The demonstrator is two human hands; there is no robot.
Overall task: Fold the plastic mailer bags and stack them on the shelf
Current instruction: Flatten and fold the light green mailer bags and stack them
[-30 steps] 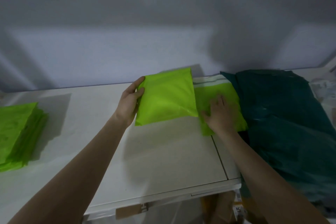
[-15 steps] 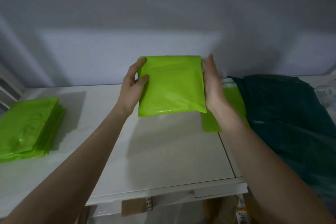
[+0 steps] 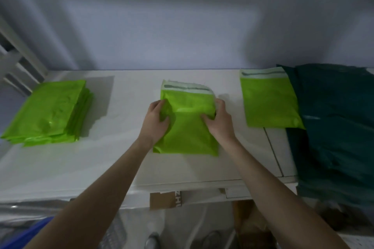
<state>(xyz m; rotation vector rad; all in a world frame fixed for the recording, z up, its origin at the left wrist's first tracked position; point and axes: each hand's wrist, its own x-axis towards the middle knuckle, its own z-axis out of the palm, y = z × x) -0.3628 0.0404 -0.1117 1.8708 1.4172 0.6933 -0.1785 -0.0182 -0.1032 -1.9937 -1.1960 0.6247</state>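
A lime-green mailer bag [image 3: 187,127] lies on the white table [image 3: 125,157] in front of me, its pale adhesive flap at the far end. My left hand [image 3: 156,121] grips its left edge, thumb on top. My right hand [image 3: 219,122] grips the right edge the same way. The bag buckles across its middle between my hands. A stack of folded green mailers [image 3: 48,113] sits at the far left of the table. Another flat green mailer [image 3: 269,101] lies to the right, its flap at the far end.
A heap of dark teal plastic bags [image 3: 332,127] covers the right end of the table and hangs over its front edge. A grey wall stands behind. Cardboard boxes [image 3: 166,200] and a blue object [image 3: 30,232] sit below the table front. White rails show at far left.
The green mailer was held up in the air between both hands; now it lies flat on the table with both hands gripping its sides. The view has shifted left and down.
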